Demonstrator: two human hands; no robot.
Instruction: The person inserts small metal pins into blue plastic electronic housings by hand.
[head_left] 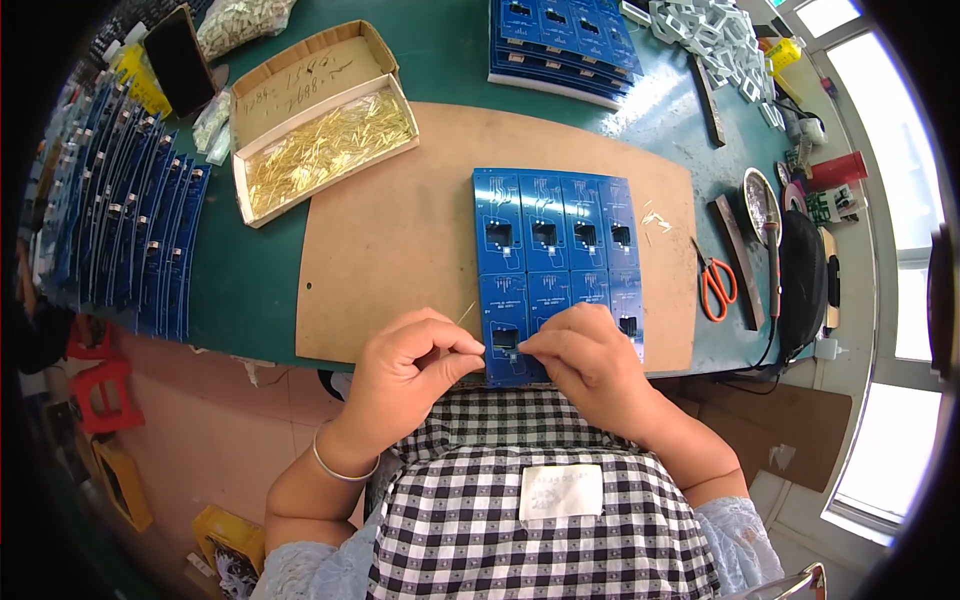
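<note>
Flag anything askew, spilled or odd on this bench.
Little stands out. A few pale scraps lie loose on the brown board beside the blue circuit panel, and the box of gold pins sits angled. No spill or damage shows.

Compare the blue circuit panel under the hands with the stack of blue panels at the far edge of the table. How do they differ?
The blue circuit panel lies alone on the brown board; the stack of blue panels sits on the green table. The left hand and right hand touch the near panel's edge; nothing touches the stack. Both are blue, divided into small rectangular units.
</note>
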